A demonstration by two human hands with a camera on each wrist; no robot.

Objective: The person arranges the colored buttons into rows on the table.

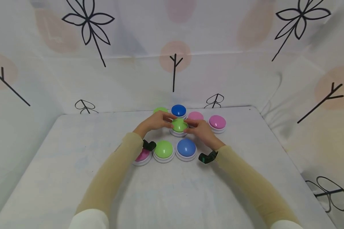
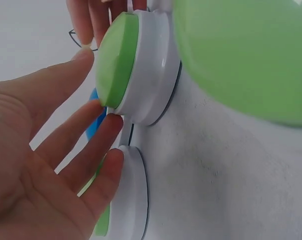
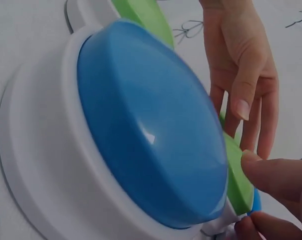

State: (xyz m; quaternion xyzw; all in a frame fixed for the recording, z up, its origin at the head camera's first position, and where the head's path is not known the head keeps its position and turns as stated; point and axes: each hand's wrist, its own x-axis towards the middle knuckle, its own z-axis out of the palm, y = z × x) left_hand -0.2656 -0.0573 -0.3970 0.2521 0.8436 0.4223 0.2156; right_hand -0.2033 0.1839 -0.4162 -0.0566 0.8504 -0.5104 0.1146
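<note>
A green domed push button (image 1: 179, 125) with a white base sits on the table between both hands. My left hand (image 1: 157, 121) is at its left side; in the left wrist view its fairly straight fingers (image 2: 113, 125) touch the base, while the thumb stands off the dome. At the right side, my right hand (image 1: 202, 132) pinches the button's edge between thumb (image 3: 275, 172) and fingers. Directly in front stand another green button (image 1: 163, 149) and a blue button (image 3: 151, 125), which looms large in the right wrist view. The far fingers of both hands are partly hidden.
Behind the hands are a dark blue button (image 1: 178, 110), a partly covered green one (image 1: 160, 109) and two pink ones, the outer (image 1: 217, 122) farther right. A magenta button (image 1: 142, 156) is half hidden by the left sleeve. A patterned cloth wall (image 1: 137, 79) borders the white table (image 1: 172, 197).
</note>
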